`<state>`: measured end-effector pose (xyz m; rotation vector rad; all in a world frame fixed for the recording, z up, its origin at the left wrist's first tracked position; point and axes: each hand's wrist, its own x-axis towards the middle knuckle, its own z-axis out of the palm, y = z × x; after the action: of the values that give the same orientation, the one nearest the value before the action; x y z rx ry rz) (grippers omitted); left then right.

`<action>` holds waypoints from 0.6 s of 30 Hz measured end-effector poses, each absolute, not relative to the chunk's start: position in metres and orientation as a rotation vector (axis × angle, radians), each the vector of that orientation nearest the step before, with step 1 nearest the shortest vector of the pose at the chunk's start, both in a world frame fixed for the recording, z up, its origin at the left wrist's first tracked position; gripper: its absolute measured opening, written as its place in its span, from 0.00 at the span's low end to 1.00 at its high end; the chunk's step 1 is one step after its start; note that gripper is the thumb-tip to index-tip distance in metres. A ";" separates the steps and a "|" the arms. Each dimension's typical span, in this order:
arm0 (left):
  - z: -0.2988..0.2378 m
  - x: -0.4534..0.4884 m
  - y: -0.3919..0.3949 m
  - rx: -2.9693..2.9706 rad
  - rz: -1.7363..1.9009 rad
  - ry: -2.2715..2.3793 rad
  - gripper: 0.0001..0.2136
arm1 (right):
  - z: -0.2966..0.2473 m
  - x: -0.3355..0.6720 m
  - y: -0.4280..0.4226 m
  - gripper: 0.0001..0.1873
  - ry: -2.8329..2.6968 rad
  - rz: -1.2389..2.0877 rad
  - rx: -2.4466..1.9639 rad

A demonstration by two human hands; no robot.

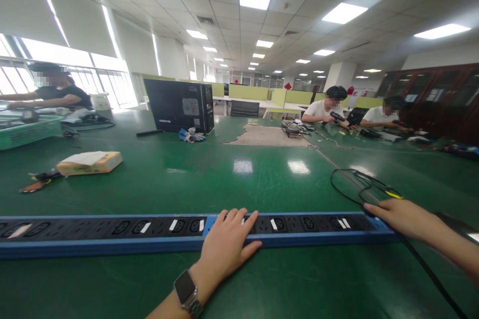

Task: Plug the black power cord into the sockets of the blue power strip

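Observation:
A long blue-and-black power strip [123,246] lies across the green table, its several sockets facing up and some marked with white stickers. My left hand [228,239], with a watch [186,289] on its wrist, rests on the strip near the middle, fingers spread over the sockets. At the strip's right end, my right hand [394,217] is closed around a black cable [422,261]. This cable loops on the table beyond the hand and runs out below it toward the lower right. The right fingertips are partly hidden.
Left of centre stand a black computer case [179,104], gloves [192,134] and a tissue pack [90,163]. A green basket [32,132] sits at the far left. Other people work around the table, and a worn patch [269,135] marks its surface.

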<state>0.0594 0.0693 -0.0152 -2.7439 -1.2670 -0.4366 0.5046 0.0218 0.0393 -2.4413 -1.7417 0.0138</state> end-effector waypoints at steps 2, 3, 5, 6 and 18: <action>-0.016 0.060 0.069 -2.743 -0.443 -1.270 0.27 | 0.052 0.497 0.020 0.33 -1.761 0.156 -2.417; -0.016 0.060 0.069 -2.742 -0.446 -1.272 0.27 | 0.057 0.492 0.018 0.34 -1.766 0.202 -2.405; -0.016 0.060 0.069 -2.740 -0.451 -1.273 0.27 | 0.060 0.480 0.016 0.34 -1.773 0.263 -2.382; -0.016 0.060 0.069 -2.739 -0.452 -1.271 0.27 | 0.059 0.475 0.015 0.35 -1.774 0.309 -2.370; -0.017 0.060 0.070 -2.739 -0.450 -1.252 0.27 | 0.044 0.449 0.018 0.35 -1.662 0.482 -2.275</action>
<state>0.0600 0.0704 -0.0172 -2.7395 -1.2523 -0.4505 0.4492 0.0182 0.0436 -2.2748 -1.6617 0.4822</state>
